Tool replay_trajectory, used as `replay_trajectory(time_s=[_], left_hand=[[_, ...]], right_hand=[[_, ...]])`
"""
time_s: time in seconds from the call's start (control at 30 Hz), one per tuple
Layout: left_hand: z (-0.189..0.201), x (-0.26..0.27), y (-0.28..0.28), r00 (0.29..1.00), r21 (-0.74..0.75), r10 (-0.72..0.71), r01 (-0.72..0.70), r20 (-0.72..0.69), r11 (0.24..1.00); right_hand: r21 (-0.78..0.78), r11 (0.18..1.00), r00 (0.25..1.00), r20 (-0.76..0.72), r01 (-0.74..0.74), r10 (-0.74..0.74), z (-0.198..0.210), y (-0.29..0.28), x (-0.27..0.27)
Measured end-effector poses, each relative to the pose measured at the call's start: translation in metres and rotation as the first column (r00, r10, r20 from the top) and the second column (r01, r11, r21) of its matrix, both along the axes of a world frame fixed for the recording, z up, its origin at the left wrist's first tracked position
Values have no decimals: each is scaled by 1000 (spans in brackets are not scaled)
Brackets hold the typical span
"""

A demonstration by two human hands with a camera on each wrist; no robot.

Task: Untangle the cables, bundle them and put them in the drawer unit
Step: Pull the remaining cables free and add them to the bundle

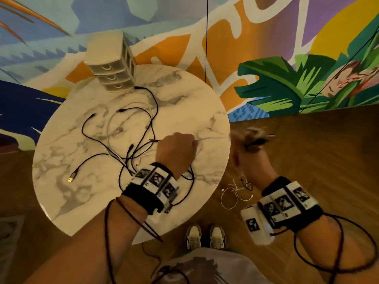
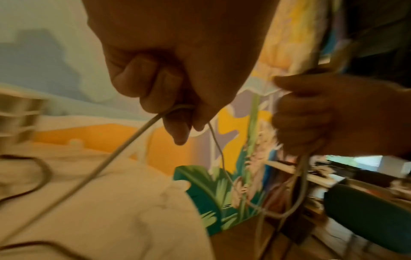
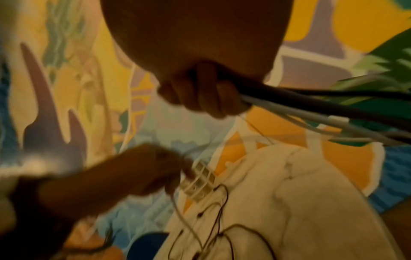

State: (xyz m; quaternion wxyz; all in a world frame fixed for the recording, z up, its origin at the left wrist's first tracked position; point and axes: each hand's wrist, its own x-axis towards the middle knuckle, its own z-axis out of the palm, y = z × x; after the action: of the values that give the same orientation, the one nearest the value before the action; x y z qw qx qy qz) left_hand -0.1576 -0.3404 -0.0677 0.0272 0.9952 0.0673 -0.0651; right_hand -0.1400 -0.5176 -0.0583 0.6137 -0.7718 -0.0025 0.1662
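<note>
A round marble table (image 1: 184, 95) is set before a mural wall (image 1: 266, 58); a closed drawer unit (image 1: 111, 64) stands at the table's far edge, contents unseen. A white cable (image 2: 124, 149) is pinched by the left hand (image 1: 176, 152); gathered cables (image 3: 311, 109) are gripped by the right hand (image 1: 253, 148) beside the table.

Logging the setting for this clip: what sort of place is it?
Probably a café, lounge or studio-type indoor space, not a workshop: a painted tropical wall mural, a round marble-look table and a wooden floor. It cannot be pinned down further.

A round marble-topped table (image 1: 194, 103) stands on a brown wooden floor (image 1: 307, 150) before a far wall (image 1: 266, 48) painted with a bright mural of orange, blue and green leaves.
</note>
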Motion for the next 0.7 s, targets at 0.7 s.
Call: replay_trajectory(time_s=[0.7], left_hand=[[-82, -50, -10, 971, -741, 199, -232, -135, 630]], right_hand=[[-6, 995, 992, -84, 99, -99, -32, 18, 14]])
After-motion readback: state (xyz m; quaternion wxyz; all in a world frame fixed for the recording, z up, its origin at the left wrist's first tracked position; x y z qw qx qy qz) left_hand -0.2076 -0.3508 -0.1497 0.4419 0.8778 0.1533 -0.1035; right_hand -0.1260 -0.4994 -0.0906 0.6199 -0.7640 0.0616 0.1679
